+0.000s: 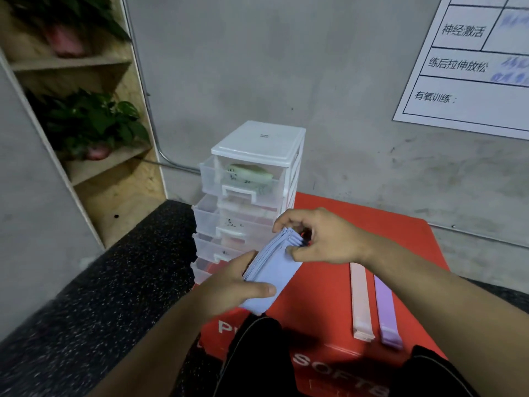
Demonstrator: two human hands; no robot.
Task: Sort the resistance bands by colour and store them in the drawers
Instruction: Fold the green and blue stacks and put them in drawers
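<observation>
I hold a folded stack of pale blue resistance bands [272,270] above the red box. My left hand [229,287] grips its near end with the thumb on top. Its far end is pinched by my right hand [317,239]. A pink band stack [361,302] and a purple band [386,310] lie side by side on the red soft box [400,239] to the right. The white drawer unit [252,181] stands behind my hands. Several of its clear drawers are pulled partly out, and a green band [249,174] lies in the top drawer [211,176].
A grey concrete wall rises behind the drawer unit, with a white printed chart [469,61] at the upper right. A wooden shelf [94,167] holding potted plants stands at the left. Black speckled rubber floor [100,296] runs along the left. My dark trouser legs [254,359] show at the bottom.
</observation>
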